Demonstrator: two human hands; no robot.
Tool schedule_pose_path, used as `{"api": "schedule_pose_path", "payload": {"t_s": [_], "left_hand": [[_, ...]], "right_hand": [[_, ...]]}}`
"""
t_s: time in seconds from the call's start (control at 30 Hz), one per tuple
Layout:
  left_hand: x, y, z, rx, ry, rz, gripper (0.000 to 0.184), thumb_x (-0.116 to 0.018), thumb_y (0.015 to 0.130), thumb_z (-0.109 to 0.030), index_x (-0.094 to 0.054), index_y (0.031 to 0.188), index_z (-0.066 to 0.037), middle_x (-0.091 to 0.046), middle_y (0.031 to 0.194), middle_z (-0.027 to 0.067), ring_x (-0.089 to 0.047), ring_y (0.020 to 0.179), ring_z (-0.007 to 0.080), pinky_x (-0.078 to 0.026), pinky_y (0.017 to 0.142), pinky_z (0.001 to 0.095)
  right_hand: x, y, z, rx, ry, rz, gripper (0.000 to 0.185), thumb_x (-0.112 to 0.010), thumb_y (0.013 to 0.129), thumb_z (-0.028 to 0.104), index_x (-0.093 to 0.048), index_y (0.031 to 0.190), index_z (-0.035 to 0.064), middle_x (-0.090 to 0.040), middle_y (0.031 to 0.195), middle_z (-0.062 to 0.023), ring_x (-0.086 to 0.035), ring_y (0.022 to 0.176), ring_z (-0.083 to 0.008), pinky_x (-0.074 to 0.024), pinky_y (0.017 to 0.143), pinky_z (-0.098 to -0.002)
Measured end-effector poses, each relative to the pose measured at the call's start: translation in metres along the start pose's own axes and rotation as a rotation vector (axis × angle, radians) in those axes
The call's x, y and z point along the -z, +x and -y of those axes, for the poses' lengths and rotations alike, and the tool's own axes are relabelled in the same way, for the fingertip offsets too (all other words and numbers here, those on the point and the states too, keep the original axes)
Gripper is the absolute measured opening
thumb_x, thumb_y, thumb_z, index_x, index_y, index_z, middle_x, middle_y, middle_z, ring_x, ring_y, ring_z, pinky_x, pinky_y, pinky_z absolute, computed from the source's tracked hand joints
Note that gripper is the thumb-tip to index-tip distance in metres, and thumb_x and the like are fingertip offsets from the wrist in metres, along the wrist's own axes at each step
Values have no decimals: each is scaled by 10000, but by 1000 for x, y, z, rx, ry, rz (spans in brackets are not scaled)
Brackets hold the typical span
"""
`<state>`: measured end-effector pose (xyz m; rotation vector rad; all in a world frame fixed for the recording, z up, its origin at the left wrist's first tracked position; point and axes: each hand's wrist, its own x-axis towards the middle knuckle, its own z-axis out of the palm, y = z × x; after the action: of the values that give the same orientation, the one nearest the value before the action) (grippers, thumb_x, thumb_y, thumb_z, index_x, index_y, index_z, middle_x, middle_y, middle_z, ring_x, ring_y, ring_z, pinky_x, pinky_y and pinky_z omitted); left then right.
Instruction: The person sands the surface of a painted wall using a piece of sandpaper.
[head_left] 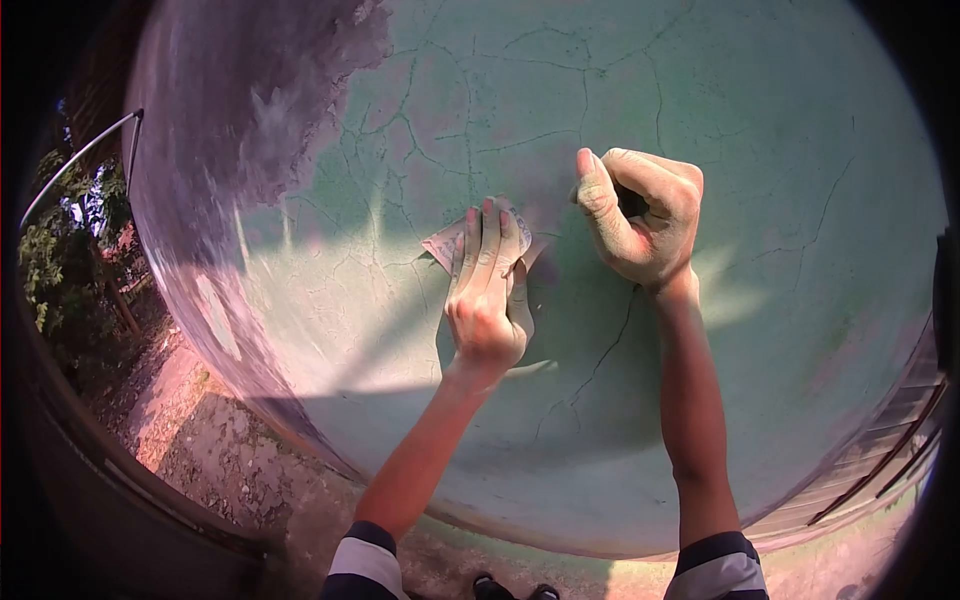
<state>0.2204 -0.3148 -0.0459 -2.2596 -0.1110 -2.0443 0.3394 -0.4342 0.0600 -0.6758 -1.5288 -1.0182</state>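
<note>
My left hand [487, 300], dusted pale, presses a folded piece of sandpaper [440, 246] against the green wall [600, 320]. Its fingers lie together over the sheet, whose corners stick out on both sides. To the right, my right hand [645, 212] is closed in a loose fist, with the thumb pointing up and a dark hollow inside the curl. Nothing shows in that fist. Pale dust coats this hand too. Whether it touches the wall I cannot tell. Thin cracks run across the wall above and below my hands.
A purplish-grey patch [240, 100] covers the wall's upper left. Rough ground [240, 460] runs along its foot, where my feet [515, 588] show. Trees [60, 260] stand beyond the left edge, and grey slats [870, 440] lie at the lower right.
</note>
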Motion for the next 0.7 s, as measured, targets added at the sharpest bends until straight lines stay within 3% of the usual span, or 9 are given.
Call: {"api": "schedule_pose_path", "payload": {"t_s": [0.07,0.13,0.27,0.37,0.43,0.5,0.57,0.63,0.7], "left_hand": [[-2,32,6,4,-36,-94,459,-479,981,-64,-499,1425,52,-457,1500,245,-396,1412,443,-351,1142,525],[-8,47,2,23,71,-162,487,-467,971,-32,-468,1451,45,-436,1520,235,-387,1426,423,-361,1139,500],[-22,-34,-20,14,112,-47,453,-510,947,-63,-562,1389,21,-539,1438,222,-499,1351,413,-396,1108,505],[-14,-27,-16,-6,29,8,466,-468,963,-71,-516,1411,49,-484,1476,257,-438,1388,450,-363,1115,560],[-8,3,-9,-26,-12,-15,456,-461,982,-81,-513,1420,36,-490,1471,250,-437,1387,449,-371,1118,544],[-3,33,-2,-6,21,-51,445,-449,1001,-95,-511,1425,26,-482,1481,241,-424,1396,442,-365,1131,532],[-5,47,5,-35,68,-92,445,-456,999,-99,-511,1422,30,-478,1484,242,-419,1401,440,-357,1138,529],[-7,51,7,-69,111,-133,446,-463,998,-104,-512,1419,34,-474,1487,244,-413,1405,437,-348,1145,526],[-5,36,6,-29,118,-83,451,-477,993,-114,-512,1412,47,-478,1483,246,-409,1408,438,-333,1150,538]], "right_hand": [[0,0,-2,-12,1,0,359,-657,908,21,-528,575,-19,-524,487,-50,-455,426,-94,-349,438,-248],[2,-1,0,-10,13,4,354,-649,909,14,-530,578,-22,-521,486,-50,-456,424,-94,-351,437,-250],[5,-2,-1,-2,40,-7,342,-630,910,-3,-531,584,-26,-513,482,-49,-459,418,-94,-355,435,-249],[3,-2,-1,4,52,-2,354,-636,909,3,-512,578,-21,-498,477,-48,-461,414,-99,-352,434,-249],[-2,-3,-4,5,71,-73,353,-695,854,17,-498,561,20,-355,481,-20,-286,411,-105,-219,411,-302],[-1,-2,-2,4,69,-62,353,-697,856,25,-503,561,21,-363,480,-20,-295,413,-105,-222,412,-300],[2,-1,2,-32,36,-4,373,-646,915,27,-509,572,-27,-477,468,-51,-439,405,-108,-339,427,-259],[3,-2,2,-40,51,-12,370,-643,914,21,-515,570,-27,-475,466,-51,-432,401,-115,-336,423,-264],[-1,-5,-2,-39,111,-67,344,-692,846,1,-500,563,33,-382,480,-30,-315,406,-124,-246,412,-298]]}}
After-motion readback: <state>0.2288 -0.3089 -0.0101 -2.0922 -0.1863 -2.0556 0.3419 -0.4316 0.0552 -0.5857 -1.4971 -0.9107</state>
